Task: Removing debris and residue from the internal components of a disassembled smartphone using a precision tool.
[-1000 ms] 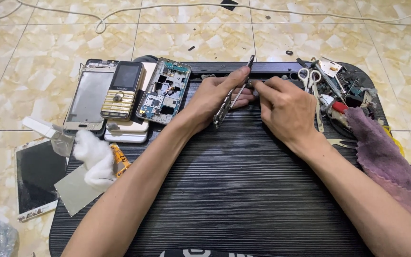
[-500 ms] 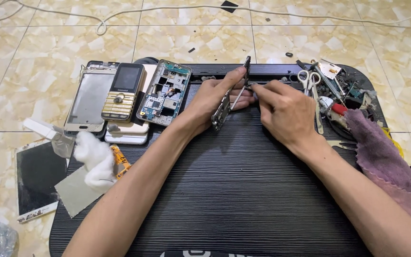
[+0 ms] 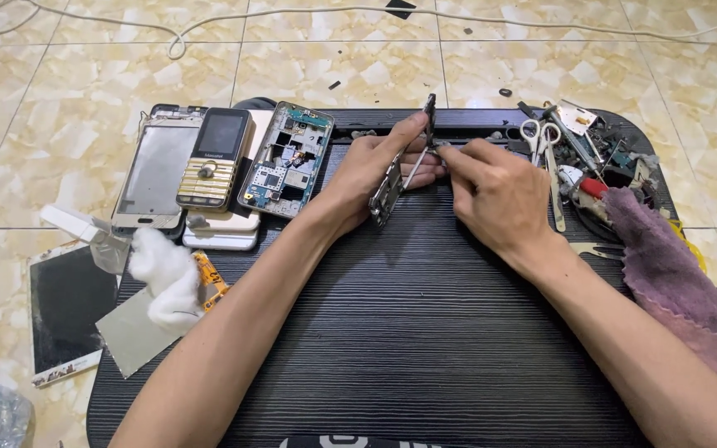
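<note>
Left hand (image 3: 375, 170) is clamped around a thin, dark metal phone frame (image 3: 387, 189) stood up on its edge, tilted, over the far end of the black ribbed desk mat (image 3: 425, 332). Right hand (image 3: 499, 195) is pinched shut on something small right at the frame's top edge; can't tell what. A slim dark tool (image 3: 429, 116) sticks up between them. To the left lie a bare blue-green circuit board phone (image 3: 285, 159) and a black-and-gold keypad phone (image 3: 214, 158). On the right: small silver scissors (image 3: 539, 137), purple cloth (image 3: 674, 278).

A single head-worn camera looks steeply down, close over the black work mat (image 3: 392, 332) on tiled floor (image 3: 68, 75).
</note>
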